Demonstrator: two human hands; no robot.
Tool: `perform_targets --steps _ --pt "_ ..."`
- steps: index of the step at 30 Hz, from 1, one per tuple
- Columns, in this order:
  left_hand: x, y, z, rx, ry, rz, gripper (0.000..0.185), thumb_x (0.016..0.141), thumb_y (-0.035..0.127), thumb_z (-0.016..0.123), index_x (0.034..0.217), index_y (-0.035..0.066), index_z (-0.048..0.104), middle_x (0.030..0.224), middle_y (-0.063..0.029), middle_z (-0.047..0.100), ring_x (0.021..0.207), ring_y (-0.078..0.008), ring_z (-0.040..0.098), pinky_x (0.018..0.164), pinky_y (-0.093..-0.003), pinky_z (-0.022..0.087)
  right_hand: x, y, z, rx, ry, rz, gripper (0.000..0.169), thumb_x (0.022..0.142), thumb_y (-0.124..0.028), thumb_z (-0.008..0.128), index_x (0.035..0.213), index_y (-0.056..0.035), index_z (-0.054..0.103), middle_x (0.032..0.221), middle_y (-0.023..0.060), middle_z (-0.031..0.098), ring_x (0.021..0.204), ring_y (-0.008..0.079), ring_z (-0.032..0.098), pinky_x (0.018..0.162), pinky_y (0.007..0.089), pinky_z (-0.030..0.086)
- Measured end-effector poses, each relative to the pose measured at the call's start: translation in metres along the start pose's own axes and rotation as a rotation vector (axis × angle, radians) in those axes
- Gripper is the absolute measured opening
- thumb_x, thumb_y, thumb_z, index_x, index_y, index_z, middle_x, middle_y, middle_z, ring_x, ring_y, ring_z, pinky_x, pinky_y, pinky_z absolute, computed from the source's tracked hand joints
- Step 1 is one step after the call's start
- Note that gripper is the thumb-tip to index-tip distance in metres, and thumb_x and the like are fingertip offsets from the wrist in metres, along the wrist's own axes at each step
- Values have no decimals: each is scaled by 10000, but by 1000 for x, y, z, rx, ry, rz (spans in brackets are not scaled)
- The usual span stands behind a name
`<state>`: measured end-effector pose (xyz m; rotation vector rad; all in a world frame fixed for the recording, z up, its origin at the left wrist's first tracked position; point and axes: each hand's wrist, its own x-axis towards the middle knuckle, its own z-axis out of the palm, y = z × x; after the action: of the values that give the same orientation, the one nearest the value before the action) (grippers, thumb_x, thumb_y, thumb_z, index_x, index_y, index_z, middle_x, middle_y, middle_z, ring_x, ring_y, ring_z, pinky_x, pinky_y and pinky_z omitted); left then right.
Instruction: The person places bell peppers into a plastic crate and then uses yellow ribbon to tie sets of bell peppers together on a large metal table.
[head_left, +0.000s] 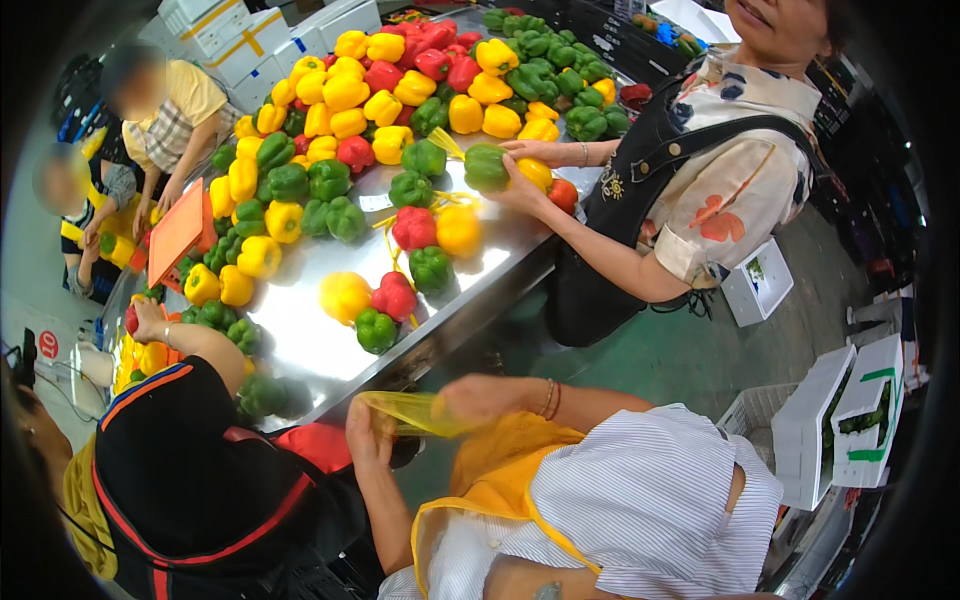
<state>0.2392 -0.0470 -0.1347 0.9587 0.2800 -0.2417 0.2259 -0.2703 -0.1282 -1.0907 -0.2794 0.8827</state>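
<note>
A yellow mesh net bag (409, 411) is stretched between my hands, off the front edge of the metal table. My left hand (367, 435) grips its left end with the fingers raised. My right hand (480, 401), blurred, holds the other end. On the table before me lie a yellow bell pepper (345, 297), a red bell pepper (394, 296) and a green bell pepper (376, 331) close together. Beyond them sits a similar group, with a red pepper (414, 228), a yellow pepper (459, 231) and a green pepper (430, 269). Yellow netting (393, 247) lies beside these peppers.
A heap of bell peppers (345, 90) covers the far side of the metal table (315, 367). At right, a co-worker (675, 180) holds netted peppers (486, 168). Another co-worker (202, 480) stands close on my left. An orange basket (177, 234) and white foam boxes (814, 427) are around.
</note>
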Motion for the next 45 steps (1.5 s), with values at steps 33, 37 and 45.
perform_targets --steps 33,37,45 --pt "-32 -29 13 154 -283 -399 316 836 243 564 1081 46 528 530 72 419 376 7 303 328 -150 199 19 -26 -16 489 413 -96 114 887 -113 417 908 -33 495 750 18 513 660 114 520 594 242 443" --pt "-14 -24 -13 239 -228 -272 197 868 217 513 963 50 557 553 37 467 371 -27 336 356 -155 256 11 6 -32 763 105 -32 140 893 -156 401 891 -55 498 590 -33 412 489 87 411 505 221 378" --pt "7 -18 -5 -186 46 -272 153 886 163 417 955 57 505 653 -17 491 613 -129 464 538 -268 401 -5 -12 6 26 100 106 150 879 -155 469 905 -16 518 559 -42 374 450 39 326 420 179 274"
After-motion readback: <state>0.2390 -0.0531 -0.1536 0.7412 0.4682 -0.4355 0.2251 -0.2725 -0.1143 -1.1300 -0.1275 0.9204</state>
